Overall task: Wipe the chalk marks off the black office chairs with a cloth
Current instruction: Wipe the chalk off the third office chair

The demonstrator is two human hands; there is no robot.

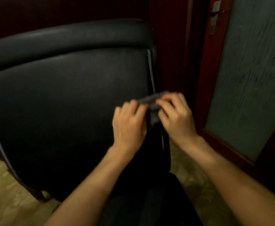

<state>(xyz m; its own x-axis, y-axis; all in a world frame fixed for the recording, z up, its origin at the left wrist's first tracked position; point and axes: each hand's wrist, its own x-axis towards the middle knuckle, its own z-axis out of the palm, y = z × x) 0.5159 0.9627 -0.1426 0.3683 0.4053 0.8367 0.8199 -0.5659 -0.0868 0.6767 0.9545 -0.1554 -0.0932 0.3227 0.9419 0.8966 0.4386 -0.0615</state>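
Observation:
A black leather office chair fills the left and middle of the view, its padded back facing me. No chalk mark shows plainly on it in this dim, blurred frame. A small grey cloth is held in front of the chair's right edge. My left hand pinches the cloth's left side with curled fingers. My right hand grips its right side, fingers curled over the top. Most of the cloth is hidden between the two hands.
A dark red wooden door with a frosted glass panel and a metal handle stands at the right. Patterned beige floor shows below the chair. Dark wood panelling runs behind the chair.

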